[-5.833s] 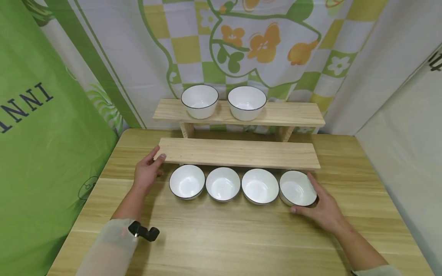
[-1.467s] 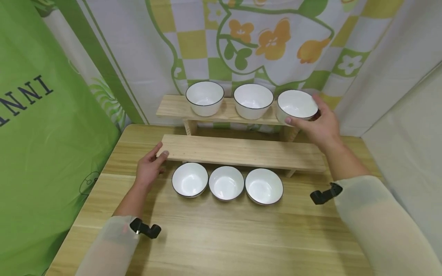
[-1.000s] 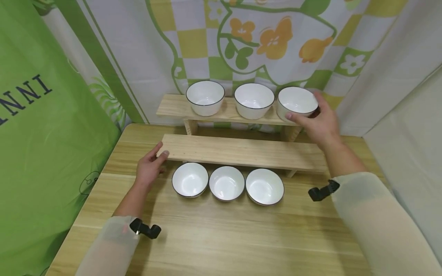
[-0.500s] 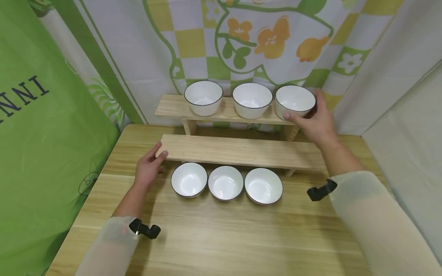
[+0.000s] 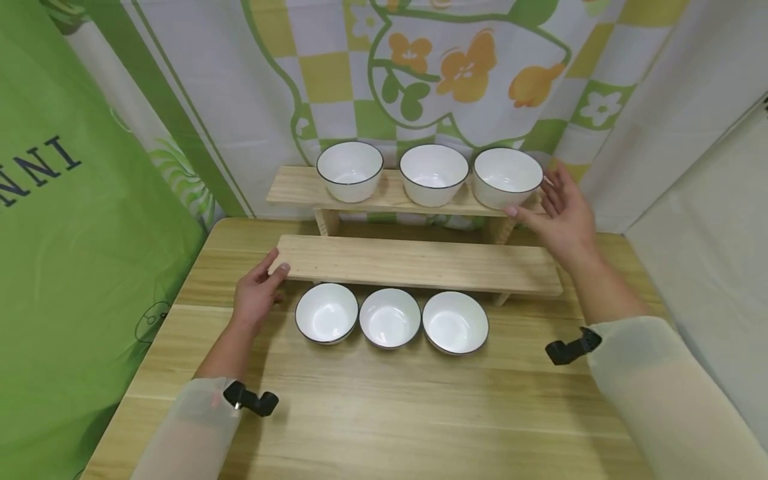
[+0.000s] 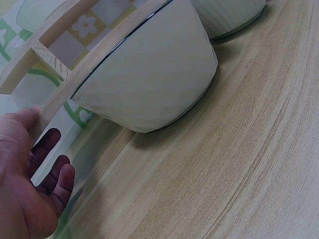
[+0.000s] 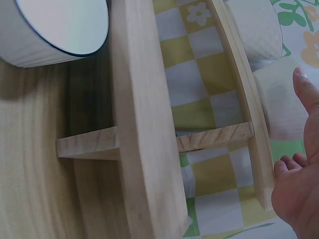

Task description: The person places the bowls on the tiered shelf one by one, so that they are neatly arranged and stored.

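Three white bowls with dark rims stand in a row on the upper wooden shelf: a left bowl (image 5: 350, 172), a middle bowl (image 5: 433, 175) and a right bowl (image 5: 507, 179). My right hand (image 5: 564, 217) is just right of the right bowl, fingers spread away from its wall and thumb near its base. At the left end of the lower wooden shelf (image 5: 414, 263), my left hand (image 5: 255, 293) pinches the board's corner, thumb on top; its other fingers hang loose in the left wrist view. Three more bowls (image 5: 391, 319) sit side by side on the table before that shelf.
The wooden table (image 5: 384, 413) extends in front of the bowls. Behind the shelves hangs a patterned curtain (image 5: 336, 80), with green cloth (image 5: 90, 267) on the left and a pale wall (image 5: 708, 200) on the right. Shelf legs (image 7: 89, 144) stand under the boards.
My right hand carried the rightmost bowl from the table row up to the upper shelf's right side. Now its fingers have let go and moved slightly right. My left hand stayed put.
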A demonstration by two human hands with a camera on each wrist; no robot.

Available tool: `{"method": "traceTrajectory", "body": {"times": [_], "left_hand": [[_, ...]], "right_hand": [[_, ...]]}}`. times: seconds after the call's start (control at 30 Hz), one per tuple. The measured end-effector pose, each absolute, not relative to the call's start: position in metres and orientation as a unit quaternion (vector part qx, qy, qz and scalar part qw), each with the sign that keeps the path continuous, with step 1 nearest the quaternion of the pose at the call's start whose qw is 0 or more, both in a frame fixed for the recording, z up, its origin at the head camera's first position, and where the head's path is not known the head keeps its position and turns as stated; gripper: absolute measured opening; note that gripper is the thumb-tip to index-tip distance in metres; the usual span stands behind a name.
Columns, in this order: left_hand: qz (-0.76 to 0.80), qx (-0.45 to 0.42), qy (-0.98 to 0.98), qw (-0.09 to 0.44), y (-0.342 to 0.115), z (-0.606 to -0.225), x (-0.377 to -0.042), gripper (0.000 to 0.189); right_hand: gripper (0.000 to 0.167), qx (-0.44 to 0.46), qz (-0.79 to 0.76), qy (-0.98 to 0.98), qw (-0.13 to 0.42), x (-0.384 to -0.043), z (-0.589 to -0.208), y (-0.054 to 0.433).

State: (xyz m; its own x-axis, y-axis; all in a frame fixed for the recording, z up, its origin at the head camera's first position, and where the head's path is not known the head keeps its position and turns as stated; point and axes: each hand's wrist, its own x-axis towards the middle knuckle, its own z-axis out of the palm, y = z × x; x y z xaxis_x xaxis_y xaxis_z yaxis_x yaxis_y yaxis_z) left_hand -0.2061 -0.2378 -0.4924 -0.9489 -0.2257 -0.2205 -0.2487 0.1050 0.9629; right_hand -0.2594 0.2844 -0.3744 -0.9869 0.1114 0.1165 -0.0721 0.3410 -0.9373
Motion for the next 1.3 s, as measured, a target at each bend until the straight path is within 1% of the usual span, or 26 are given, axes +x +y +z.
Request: {"method": "traceTrajectory", "body": {"times": [0.13, 0.37, 0.5, 0.7, 0.83, 0.97, 1.1, 1.2, 1.3], "left_hand": [[0.649, -0.159, 0.744, 0.013, -0.232, -0.479, -0.2, 0.063], [0.651, -0.162, 0.741, 0.012, -0.232, -0.481, -0.201, 0.064], [0.647, -0.165, 0.745, 0.013, -0.231, -0.48, -0.201, 0.063], [0.657, -0.16, 0.737, 0.013, -0.23, -0.477, -0.199, 0.064], [0.655, -0.162, 0.738, 0.012, -0.231, -0.478, -0.199, 0.063], [0.657, -0.16, 0.736, 0.009, -0.234, -0.485, -0.203, 0.063], [0.667, -0.16, 0.727, 0.002, -0.239, -0.5, -0.209, 0.065], [0.668, -0.162, 0.726, -0.004, -0.242, -0.51, -0.213, 0.067], [0.665, -0.161, 0.729, -0.01, -0.243, -0.514, -0.213, 0.068]], "right_hand": [[0.114, -0.005, 0.56, -0.824, 0.081, -0.249, -0.378, 0.289], [0.109, -0.002, 0.55, -0.83, 0.091, -0.236, -0.385, 0.292], [0.105, 0.008, 0.554, -0.826, 0.105, -0.228, -0.394, 0.295], [0.094, 0.022, 0.554, -0.821, 0.136, -0.218, -0.41, 0.302], [0.089, 0.019, 0.545, -0.826, 0.146, -0.211, -0.419, 0.307], [0.088, -0.007, 0.531, -0.839, 0.12, -0.205, -0.427, 0.314], [0.087, -0.037, 0.501, -0.861, 0.08, -0.199, -0.437, 0.323], [0.084, -0.037, 0.484, -0.872, 0.068, -0.196, -0.445, 0.33], [0.081, -0.023, 0.469, -0.88, 0.069, -0.194, -0.455, 0.337]]}}
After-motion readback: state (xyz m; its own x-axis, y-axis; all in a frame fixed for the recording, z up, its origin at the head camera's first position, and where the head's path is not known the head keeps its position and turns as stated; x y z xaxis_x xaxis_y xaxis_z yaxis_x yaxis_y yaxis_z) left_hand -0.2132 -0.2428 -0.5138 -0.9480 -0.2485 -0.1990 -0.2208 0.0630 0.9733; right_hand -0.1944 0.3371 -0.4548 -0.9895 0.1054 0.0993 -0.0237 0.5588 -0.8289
